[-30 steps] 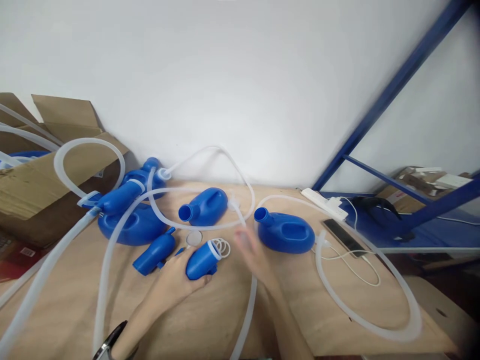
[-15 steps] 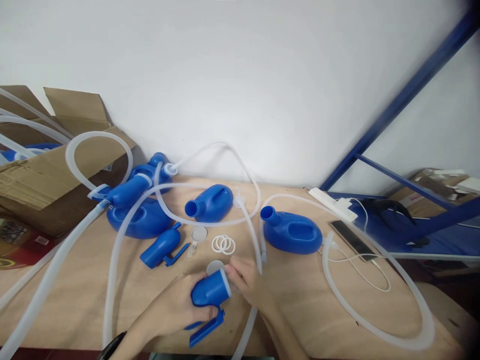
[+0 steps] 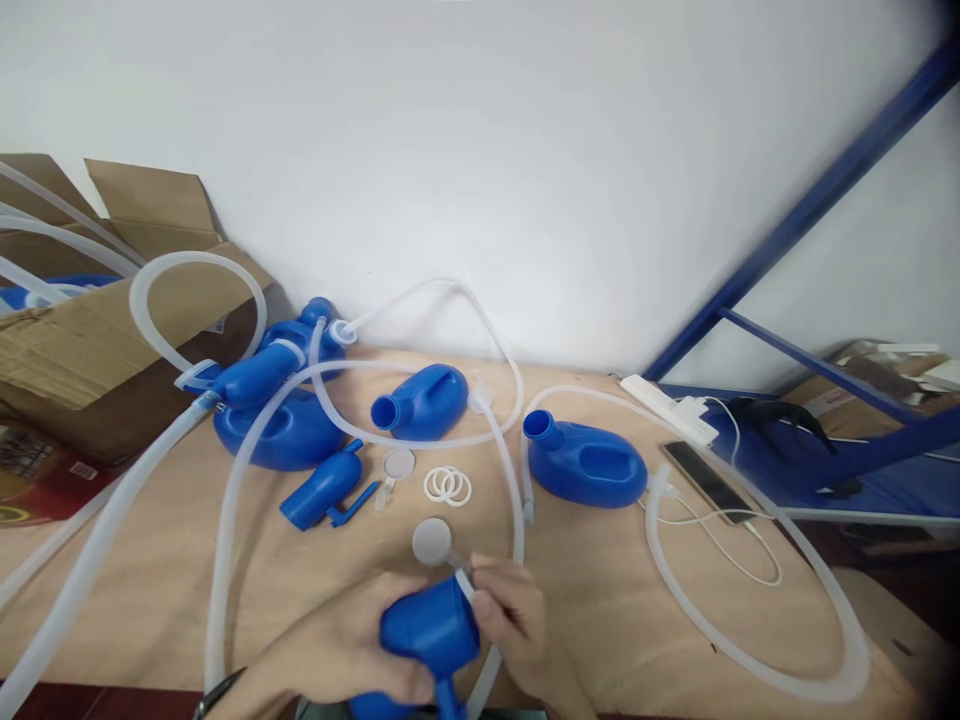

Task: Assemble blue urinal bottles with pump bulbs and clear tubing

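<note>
At the front of the table, my left hand (image 3: 360,640) is wrapped round a blue plastic spout piece (image 3: 431,628). A white ring (image 3: 463,584) sits at its wide mouth, and my right hand (image 3: 511,612) pinches it there. Just behind lies a translucent round cap with a strap (image 3: 432,541). Farther back are several loose white rings (image 3: 448,486), another translucent cap (image 3: 398,463) and a second blue spout piece (image 3: 324,488).
Two blue bottles (image 3: 429,403) (image 3: 587,463) lie behind, among looping clear hoses (image 3: 225,560). Connected blue bottles (image 3: 279,432) and an open cardboard box (image 3: 135,350) are left. A phone (image 3: 708,481), power strip (image 3: 667,408) and blue rack (image 3: 802,205) are right.
The blue spout piece in my left hand has moved nearer and turned. My right hand has moved nearer and slightly right, uncovering the round cap behind.
</note>
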Motion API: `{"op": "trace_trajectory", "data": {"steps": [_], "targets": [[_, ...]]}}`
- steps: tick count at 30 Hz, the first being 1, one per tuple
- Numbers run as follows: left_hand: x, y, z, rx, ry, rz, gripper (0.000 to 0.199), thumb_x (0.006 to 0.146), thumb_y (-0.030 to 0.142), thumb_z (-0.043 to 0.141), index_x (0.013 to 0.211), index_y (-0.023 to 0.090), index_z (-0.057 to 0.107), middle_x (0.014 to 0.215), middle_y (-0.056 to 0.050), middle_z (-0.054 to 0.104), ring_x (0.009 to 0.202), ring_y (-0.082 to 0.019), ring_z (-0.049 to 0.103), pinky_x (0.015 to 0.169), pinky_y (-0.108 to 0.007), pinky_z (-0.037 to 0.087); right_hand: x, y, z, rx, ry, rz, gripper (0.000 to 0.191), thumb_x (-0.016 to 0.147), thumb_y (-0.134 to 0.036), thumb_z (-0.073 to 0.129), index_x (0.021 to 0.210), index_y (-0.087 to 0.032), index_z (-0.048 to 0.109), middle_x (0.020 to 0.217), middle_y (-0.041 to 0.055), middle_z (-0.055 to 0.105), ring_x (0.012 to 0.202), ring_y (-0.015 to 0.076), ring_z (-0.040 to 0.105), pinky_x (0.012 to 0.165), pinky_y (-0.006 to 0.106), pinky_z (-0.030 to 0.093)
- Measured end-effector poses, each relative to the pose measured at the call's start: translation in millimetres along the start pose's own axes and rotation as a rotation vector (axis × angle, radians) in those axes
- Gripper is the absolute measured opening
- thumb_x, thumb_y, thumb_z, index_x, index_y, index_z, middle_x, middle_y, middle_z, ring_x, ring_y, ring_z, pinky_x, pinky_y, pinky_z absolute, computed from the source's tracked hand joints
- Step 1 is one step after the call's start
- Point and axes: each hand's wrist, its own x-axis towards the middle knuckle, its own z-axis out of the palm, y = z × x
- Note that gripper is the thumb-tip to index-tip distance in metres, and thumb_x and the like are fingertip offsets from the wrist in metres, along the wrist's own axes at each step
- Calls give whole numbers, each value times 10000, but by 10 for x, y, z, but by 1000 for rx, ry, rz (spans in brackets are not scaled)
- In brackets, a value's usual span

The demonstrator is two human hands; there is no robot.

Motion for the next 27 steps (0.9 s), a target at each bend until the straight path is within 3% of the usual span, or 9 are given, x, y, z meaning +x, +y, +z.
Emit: {"op": "trace_trajectory", "data": {"steps": [2, 5, 8, 11, 15, 18, 23, 27], "targets": [[-111, -136, -116, -161, -83, -85, 547, 659, 427, 854, 1191, 313, 796, 1139, 27, 820, 1064, -307, 731, 956, -393, 596, -35, 23, -135, -14, 113, 23, 546, 1118, -510, 351, 646, -238, 382, 638, -29, 389, 599, 150, 464, 577, 293, 366], [-156, -376, -268, -76, 172, -111, 620, 698, 544, 829, 1280, 345, 754, 1233, -1, 804, 1172, -361, 720, 1043, -475, 576, 23, 179, -280, -163, 197, 113, 536, 1112, -480, 411, 636, -233, 415, 640, -32, 426, 589, 142, 449, 570, 287, 371], [-31, -549, -350, 142, 507, -67, 621, 756, 630, 753, 1284, 306, 720, 1279, -49, 787, 1255, -388, 688, 1098, -499, 550, 166, 438, -232, -353, 8, 129, 520, 1105, -427, 480, 628, -221, 450, 638, -31, 488, 611, 142, 494, 598, 285, 403], [140, -644, -363, 239, 659, -92, 628, 760, 650, 709, 1242, 249, 686, 1266, -101, 780, 1219, -402, 706, 1052, -513, 577, 228, 700, -38, -526, -148, 73, 415, 1075, -350, 563, 684, -215, 582, 771, 13, 637, 746, 187, 621, 674, 312, 486], [301, -752, -348, 288, 762, -97, 696, 819, 690, 628, 1325, 213, 627, 1320, -145, 746, 1191, -393, 725, 1019, -520, 584, 115, 933, 156, -641, -130, 9, 206, 1023, -273, 640, 832, -219, 693, 943, 58, 715, 848, 237, 694, 744, 371, 584], [386, -853, -352, 395, 852, -111, 755, 847, 737, 573, 1311, 148, 665, 1291, -200, 750, 1224, -443, 701, 1064, -583, 537, 27, 968, 132, -571, -41, 9, 133, 1034, -289, 618, 1057, -226, 732, 1081, 88, 730, 917, 242, 740, 808, 392, 637], [476, -959, -375, 455, 826, -102, 809, 877, 752, 534, 1342, 106, 678, 1299, -233, 740, 1218, -447, 701, 1070, -583, 532, 45, 832, -205, -435, -50, 43, 295, 1061, -403, 588, 1295, -269, 709, 1345, 115, 670, 1253, 256, 704, 1061, 412, 612], [447, -899, -423, 423, 817, -75, 809, 852, 733, 575, 1411, 151, 629, 1258, -196, 762, 1202, -438, 711, 1031, -578, 556, 98, 860, -675, -558, -34, -47, 336, 1076, -374, 545, 1374, -308, 686, 1453, 118, 627, 1353, 275, 647, 1098, 461, 595]]}}
